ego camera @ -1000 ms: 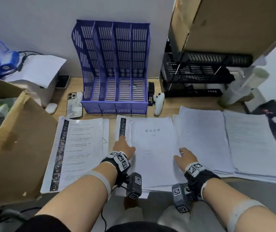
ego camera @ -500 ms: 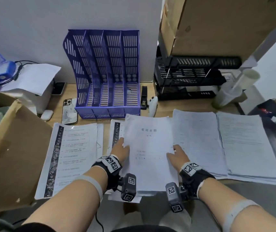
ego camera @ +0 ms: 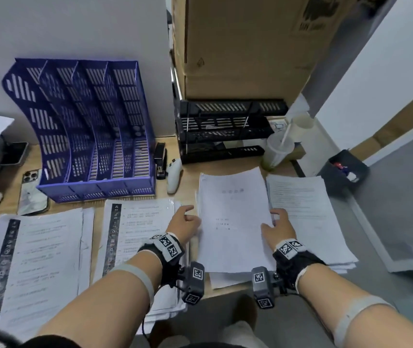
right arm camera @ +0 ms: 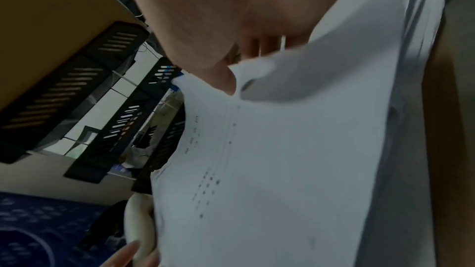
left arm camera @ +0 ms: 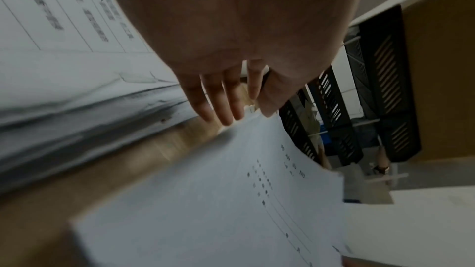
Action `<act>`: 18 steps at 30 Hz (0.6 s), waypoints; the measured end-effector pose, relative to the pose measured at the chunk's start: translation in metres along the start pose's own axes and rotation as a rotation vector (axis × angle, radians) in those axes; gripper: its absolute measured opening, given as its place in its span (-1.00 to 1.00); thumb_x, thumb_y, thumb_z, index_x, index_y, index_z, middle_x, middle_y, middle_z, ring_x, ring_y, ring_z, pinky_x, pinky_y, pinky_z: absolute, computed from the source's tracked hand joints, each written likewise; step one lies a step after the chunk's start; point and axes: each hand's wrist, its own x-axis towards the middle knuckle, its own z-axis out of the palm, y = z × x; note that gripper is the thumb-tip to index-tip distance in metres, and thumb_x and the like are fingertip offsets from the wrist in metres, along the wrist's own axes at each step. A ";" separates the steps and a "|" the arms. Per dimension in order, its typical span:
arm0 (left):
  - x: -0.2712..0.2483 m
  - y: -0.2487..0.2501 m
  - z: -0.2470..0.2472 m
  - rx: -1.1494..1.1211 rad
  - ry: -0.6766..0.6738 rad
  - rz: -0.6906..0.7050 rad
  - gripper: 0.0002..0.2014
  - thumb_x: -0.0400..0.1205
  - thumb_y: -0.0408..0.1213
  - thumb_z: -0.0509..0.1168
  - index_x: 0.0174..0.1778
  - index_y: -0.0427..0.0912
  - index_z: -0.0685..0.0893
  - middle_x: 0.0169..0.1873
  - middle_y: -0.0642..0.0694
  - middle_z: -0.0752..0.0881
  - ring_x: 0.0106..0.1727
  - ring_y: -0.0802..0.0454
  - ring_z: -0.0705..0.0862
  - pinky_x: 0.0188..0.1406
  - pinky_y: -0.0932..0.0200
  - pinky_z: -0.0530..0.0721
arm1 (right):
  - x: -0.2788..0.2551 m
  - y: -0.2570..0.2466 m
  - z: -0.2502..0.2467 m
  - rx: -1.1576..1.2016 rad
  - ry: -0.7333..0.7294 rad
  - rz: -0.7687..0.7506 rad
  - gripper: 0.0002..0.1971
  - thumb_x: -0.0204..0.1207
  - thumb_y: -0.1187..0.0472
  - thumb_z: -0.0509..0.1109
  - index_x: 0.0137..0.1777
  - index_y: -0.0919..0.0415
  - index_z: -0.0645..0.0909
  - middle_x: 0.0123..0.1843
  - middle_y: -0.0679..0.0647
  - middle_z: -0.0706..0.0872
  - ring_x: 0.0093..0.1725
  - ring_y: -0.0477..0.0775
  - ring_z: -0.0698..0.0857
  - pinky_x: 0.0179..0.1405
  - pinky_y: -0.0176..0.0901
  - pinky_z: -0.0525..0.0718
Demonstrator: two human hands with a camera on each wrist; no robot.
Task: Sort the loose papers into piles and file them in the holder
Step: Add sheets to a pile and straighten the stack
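Both hands hold a paper stack (ego camera: 233,217) over the table (ego camera: 187,177): left hand (ego camera: 184,226) fingers loosely apart at its edge, right hand (ego camera: 276,228) pinching it. Holder (ego camera: 87,136) behind left; stapler (ego camera: 160,159), controller (ego camera: 174,175), black trays (ego camera: 225,131) nearby.

At the upper left of the frame, the four open slots of the purple slotted plastic file holder (ego camera: 92,136) are reached from above and in front. Its right flank is crowded by a black stapler (ego camera: 160,159) and a white game controller (ego camera: 174,177). Further right, passage is blocked by stacked black mesh trays (ego camera: 228,131) under a brown cardboard box (ego camera: 245,46).
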 end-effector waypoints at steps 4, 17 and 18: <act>-0.006 -0.015 -0.032 0.243 0.274 -0.035 -0.61 0.59 -0.40 0.29 0.36 -0.17 0.55 0.22 -0.24 0.65 0.07 -0.14 0.68 0.10 0.03 0.69 | 0.005 -0.007 0.018 -0.082 0.013 0.008 -0.72 0.45 0.29 0.37 0.15 0.18 0.47 0.11 0.24 0.69 0.00 0.26 0.67 0.06 0.00 0.64; -0.051 -0.083 -0.160 0.441 0.481 -0.331 -0.57 0.62 -0.32 0.30 0.44 -0.27 0.59 0.38 -0.25 0.66 0.34 -0.25 0.65 0.27 0.06 0.60 | -0.079 -0.039 0.174 -0.180 -0.793 -0.043 -0.73 0.25 0.21 0.34 -0.24 0.23 0.26 -0.24 0.14 0.41 -0.28 0.10 0.50 -0.28 -0.10 0.46; -0.051 -0.086 -0.164 0.428 0.471 -0.306 -0.61 0.62 -0.33 0.30 0.40 -0.24 0.63 0.34 -0.22 0.69 0.27 -0.22 0.68 0.21 0.08 0.62 | -0.077 -0.034 0.180 -0.144 -0.729 -0.021 -0.48 0.26 0.21 0.36 0.10 0.57 0.31 -0.26 0.11 0.39 -0.27 0.09 0.48 -0.28 -0.10 0.44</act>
